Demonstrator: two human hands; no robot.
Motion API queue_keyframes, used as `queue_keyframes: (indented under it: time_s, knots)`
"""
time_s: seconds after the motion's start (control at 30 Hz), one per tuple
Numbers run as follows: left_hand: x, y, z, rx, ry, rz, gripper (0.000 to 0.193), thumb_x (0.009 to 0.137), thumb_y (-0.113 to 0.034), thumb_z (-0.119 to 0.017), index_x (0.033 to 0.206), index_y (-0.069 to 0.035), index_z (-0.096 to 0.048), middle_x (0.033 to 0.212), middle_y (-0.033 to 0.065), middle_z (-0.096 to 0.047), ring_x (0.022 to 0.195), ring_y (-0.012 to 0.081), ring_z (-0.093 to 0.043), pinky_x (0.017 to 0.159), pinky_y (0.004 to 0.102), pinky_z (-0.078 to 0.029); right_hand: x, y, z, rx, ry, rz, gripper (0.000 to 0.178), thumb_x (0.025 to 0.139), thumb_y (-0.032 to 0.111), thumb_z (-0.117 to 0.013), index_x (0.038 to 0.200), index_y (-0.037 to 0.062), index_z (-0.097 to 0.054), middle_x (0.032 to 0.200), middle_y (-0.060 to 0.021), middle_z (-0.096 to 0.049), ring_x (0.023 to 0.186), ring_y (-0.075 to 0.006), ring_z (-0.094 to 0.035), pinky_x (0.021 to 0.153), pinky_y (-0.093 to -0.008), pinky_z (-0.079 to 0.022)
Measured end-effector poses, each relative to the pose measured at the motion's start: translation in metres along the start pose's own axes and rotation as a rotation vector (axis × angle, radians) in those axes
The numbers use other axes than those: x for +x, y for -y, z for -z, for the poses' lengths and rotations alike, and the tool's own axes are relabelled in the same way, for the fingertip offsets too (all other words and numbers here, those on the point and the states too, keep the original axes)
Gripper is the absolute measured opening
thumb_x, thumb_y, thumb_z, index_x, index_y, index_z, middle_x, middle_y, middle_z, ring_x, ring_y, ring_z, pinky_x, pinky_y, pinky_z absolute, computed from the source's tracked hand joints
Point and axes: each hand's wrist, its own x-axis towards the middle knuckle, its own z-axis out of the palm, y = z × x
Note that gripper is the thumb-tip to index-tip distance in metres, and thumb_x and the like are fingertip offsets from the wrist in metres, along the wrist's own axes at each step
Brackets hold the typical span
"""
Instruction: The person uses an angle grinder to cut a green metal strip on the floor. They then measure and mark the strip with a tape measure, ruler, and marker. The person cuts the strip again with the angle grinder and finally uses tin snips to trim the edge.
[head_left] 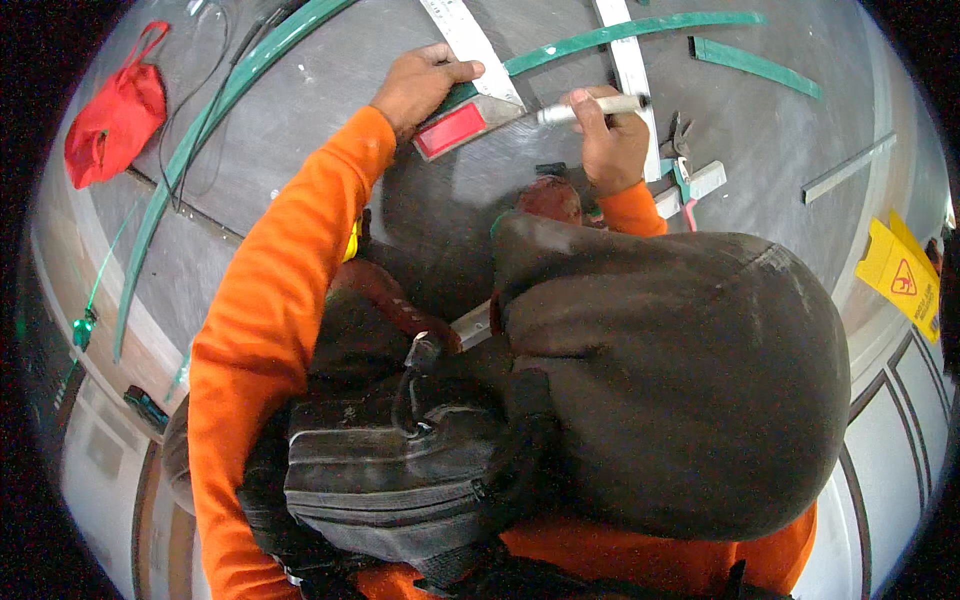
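My left hand [425, 85] is closed at the edge of a try square, its thumb resting against the steel blade [468, 45]. The square's stock [455, 130] has a red panel and angles down toward me. Under the blade runs a curved green strip [590, 38], one end of it beside my left fingers. My right hand [612, 145] grips a whitish marker pen [590, 108] between thumb and fingers. Its left tip points at the corner of the square, a small gap apart. What my left fingertips press on is partly hidden.
A white straight bar [630, 75] lies past my right hand, with pliers [680, 135] and a clamp-like tool [682, 180] beside it. A short green piece [755, 66], a long green strip [150, 220], a red pouch [115, 125], a grey bar [848, 168] and a yellow floor sign [900, 275] lie around.
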Motion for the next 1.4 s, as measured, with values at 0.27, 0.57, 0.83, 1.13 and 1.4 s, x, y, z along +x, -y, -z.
queue_keyframes:
  time_s: [0.27, 0.57, 0.83, 1.13, 1.4]
  knots:
    - [-0.009, -0.006, -0.002, -0.054, -0.061, 0.045, 0.03, 0.085, -0.026, -0.071, 0.096, 0.001, -0.07, 0.087, 0.0079, -0.07, 0.077, 0.0145, -0.062, 0.074, 0.0287, -0.049, -0.016, -0.013, -0.057, 0.46, 0.345, -0.339, 0.036, 0.096, 0.027, -0.055, 0.108, -0.0051, -0.067, 0.089, -0.0136, -0.073, 0.079, -0.0189, -0.069, 0.07, -0.0302, -0.053]
    - [0.006, -0.012, -0.011, 0.084, -0.032, -0.07, 0.034, 0.085, -0.031, -0.071, 0.094, 0.001, -0.07, 0.083, 0.0076, -0.069, 0.075, 0.014, -0.061, 0.071, 0.0291, -0.048, -0.007, -0.012, -0.039, 0.495, 0.323, -0.345, 0.04, 0.098, 0.03, -0.053, 0.112, -0.0059, -0.062, 0.09, -0.0148, -0.07, 0.085, -0.0215, -0.069, 0.069, -0.0287, -0.056]
    - [0.009, -0.012, -0.012, 0.03, -0.013, -0.063, 0.032, 0.087, -0.029, -0.069, 0.095, 0.002, -0.069, 0.082, 0.0084, -0.069, 0.072, 0.0143, -0.061, 0.069, 0.03, -0.05, -0.004, -0.013, -0.039, 0.542, 0.337, -0.308, 0.041, 0.098, 0.03, -0.054, 0.113, -0.0074, -0.06, 0.093, -0.0155, -0.069, 0.086, -0.0221, -0.069, 0.07, -0.0298, -0.056]
    - [0.001, -0.016, -0.015, 0.023, -0.033, -0.006, 0.033, 0.089, -0.028, -0.067, 0.1, 0.004, -0.068, 0.087, 0.0118, -0.069, 0.078, 0.0171, -0.063, 0.074, 0.0312, -0.05, -0.006, -0.023, -0.043, 0.519, 0.317, -0.351, 0.035, 0.095, 0.031, -0.058, 0.1, -0.0021, -0.07, 0.083, -0.0115, -0.073, 0.073, -0.0187, -0.068, 0.068, -0.0311, -0.053]
    - [0.017, -0.006, -0.004, 0.18, 0.027, -0.077, 0.037, 0.089, -0.033, -0.067, 0.098, 0.003, -0.067, 0.088, 0.0131, -0.069, 0.081, 0.0192, -0.063, 0.078, 0.0333, -0.049, 0.002, -0.011, -0.005, -0.061, -0.202, -0.146, 0.043, 0.089, 0.045, -0.065, 0.097, 0.0036, -0.073, 0.081, -0.0129, -0.072, 0.077, -0.019, -0.068, 0.067, -0.0332, -0.051]
